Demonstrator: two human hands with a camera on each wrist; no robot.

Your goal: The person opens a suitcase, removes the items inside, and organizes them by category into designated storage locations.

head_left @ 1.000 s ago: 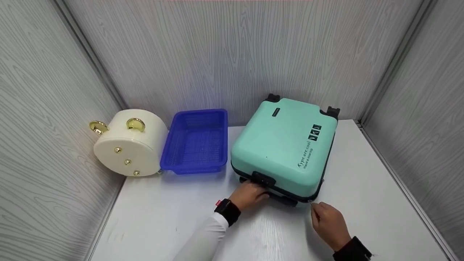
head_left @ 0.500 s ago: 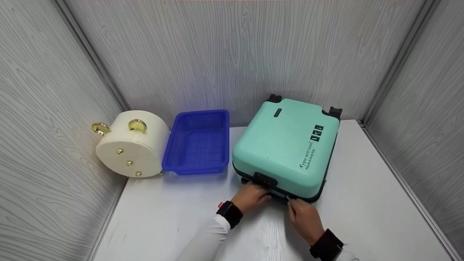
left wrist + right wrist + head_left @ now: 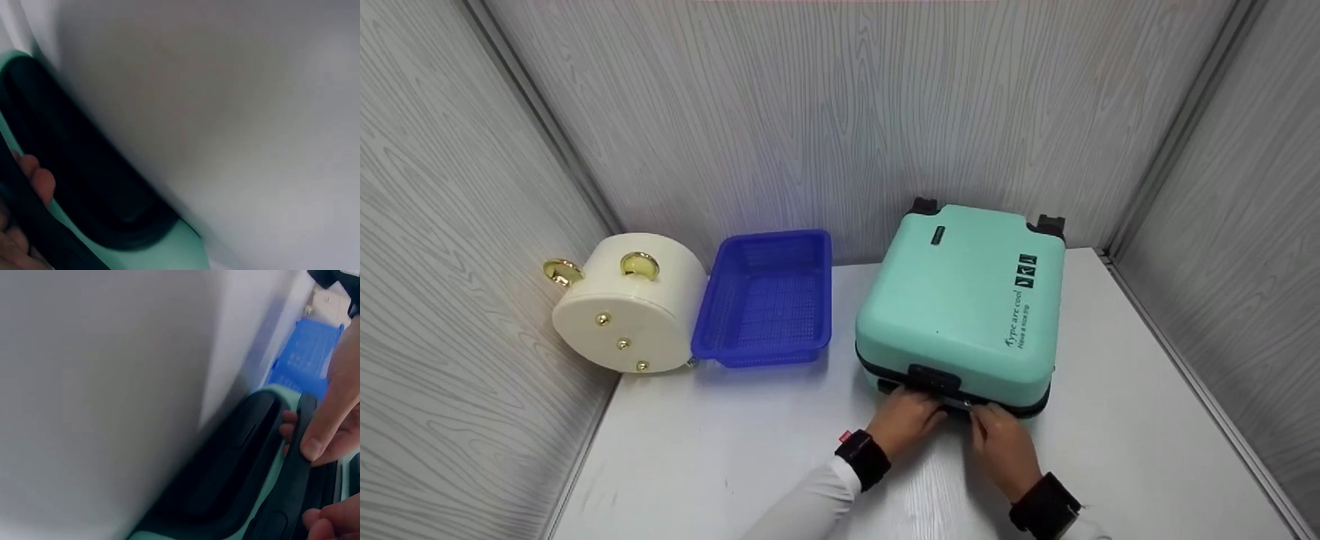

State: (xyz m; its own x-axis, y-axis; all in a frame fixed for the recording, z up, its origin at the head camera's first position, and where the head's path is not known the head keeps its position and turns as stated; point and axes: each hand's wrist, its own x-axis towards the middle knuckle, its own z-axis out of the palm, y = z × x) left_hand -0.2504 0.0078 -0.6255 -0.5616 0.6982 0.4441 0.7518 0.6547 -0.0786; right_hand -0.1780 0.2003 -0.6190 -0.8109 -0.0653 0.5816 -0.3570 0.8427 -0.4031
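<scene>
Wood-grained walls (image 3: 825, 112) enclose a white table (image 3: 720, 450), where a mint-green suitcase (image 3: 960, 292) lies flat, right of centre. My left hand (image 3: 905, 424) grips its black carry handle (image 3: 284, 489); my right hand (image 3: 1006, 454) pinches the zipper pull (image 3: 967, 405) close by. Left of it sit a blue plastic basket (image 3: 761, 354) and a cream drum-shaped case (image 3: 636, 319).

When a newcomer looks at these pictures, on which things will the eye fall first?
Probably the mint-green suitcase, lying flat right of centre on the white table. At its near edge, the left hand grips a black handle while the right hand pinches the zipper pull. Left of the suitcase, the blue plastic basket and gold-trimmed, drum-shaped cream container also stand out.
</scene>
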